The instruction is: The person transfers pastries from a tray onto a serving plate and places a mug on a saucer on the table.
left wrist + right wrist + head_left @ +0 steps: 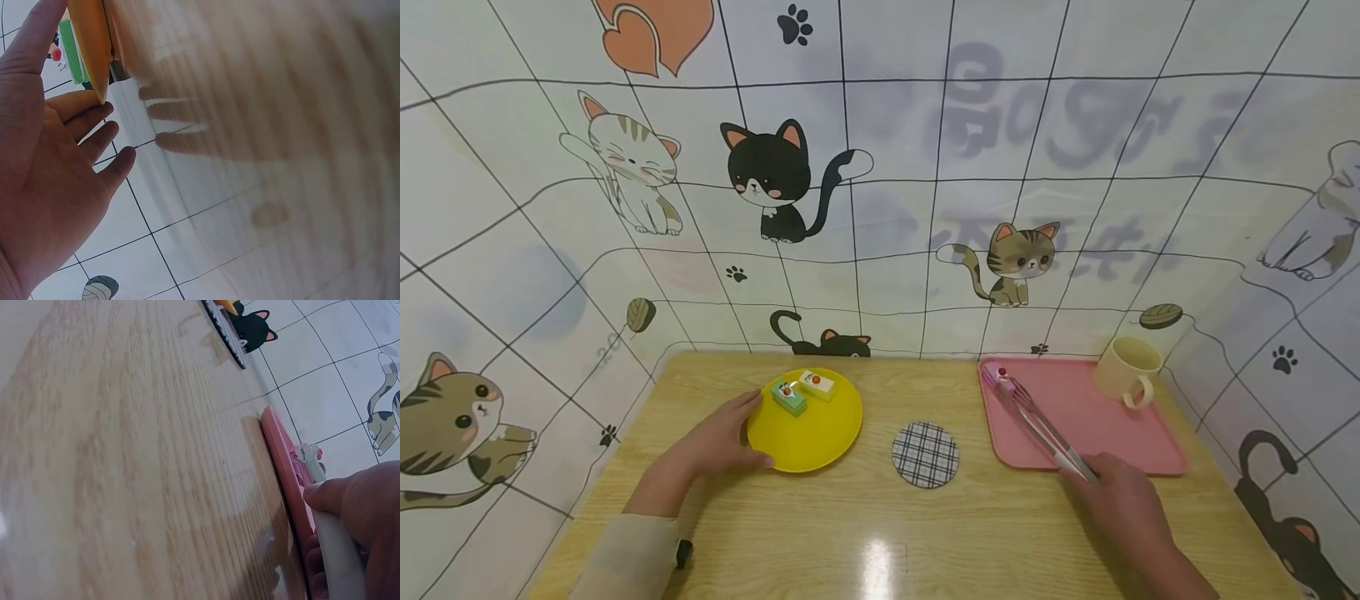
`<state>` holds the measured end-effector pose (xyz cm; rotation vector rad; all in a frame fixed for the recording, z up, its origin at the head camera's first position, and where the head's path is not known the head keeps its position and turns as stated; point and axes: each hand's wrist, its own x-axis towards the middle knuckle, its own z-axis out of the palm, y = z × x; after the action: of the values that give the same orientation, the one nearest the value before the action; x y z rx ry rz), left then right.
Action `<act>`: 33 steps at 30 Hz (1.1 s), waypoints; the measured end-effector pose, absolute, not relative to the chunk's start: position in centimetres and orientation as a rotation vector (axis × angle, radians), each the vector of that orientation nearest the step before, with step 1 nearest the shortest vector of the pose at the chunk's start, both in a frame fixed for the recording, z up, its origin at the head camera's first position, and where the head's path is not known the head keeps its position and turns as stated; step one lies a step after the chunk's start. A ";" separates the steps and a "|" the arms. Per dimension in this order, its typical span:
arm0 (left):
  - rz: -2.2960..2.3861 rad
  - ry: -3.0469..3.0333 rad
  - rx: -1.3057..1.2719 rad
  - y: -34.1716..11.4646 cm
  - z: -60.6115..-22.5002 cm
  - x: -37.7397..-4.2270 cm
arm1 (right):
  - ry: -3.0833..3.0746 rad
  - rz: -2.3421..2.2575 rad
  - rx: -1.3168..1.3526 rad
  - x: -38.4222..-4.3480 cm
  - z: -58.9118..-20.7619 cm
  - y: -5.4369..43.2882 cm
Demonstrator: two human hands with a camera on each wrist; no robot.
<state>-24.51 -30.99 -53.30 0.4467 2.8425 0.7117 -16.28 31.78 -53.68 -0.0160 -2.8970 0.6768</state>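
My left hand [718, 442] touches the left edge of a yellow plate [823, 442], thumb and fingers spread along its rim. The other fingers hang relaxed in the left wrist view. Two toy cake slices lie on the plate: a green one [789, 399] and a white one [817, 385]. Over at the right, my right hand [1123, 500] grips metal tongs [1047, 429] by their pale handle. The tongs slant over a pink tray [1097, 425], tips at a small pink toy cake [1003, 378] with a red top near its far-left corner.
A cream mug [1123, 371] stands at the tray's back right. A round checked coaster [925, 454] lies between plate and tray. Behind the wooden table [820, 525] rise walls [895, 250] covered in a cat print.
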 end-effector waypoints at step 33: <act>0.707 2.846 0.454 -31.0 -53.3 -24.5 | -2.633 0.632 0.141 -16.0 -54.3 31.1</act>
<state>-24.49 -30.98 -53.32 0.4543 2.8456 0.7065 -16.01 31.15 -54.34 0.1413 -2.6330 0.6323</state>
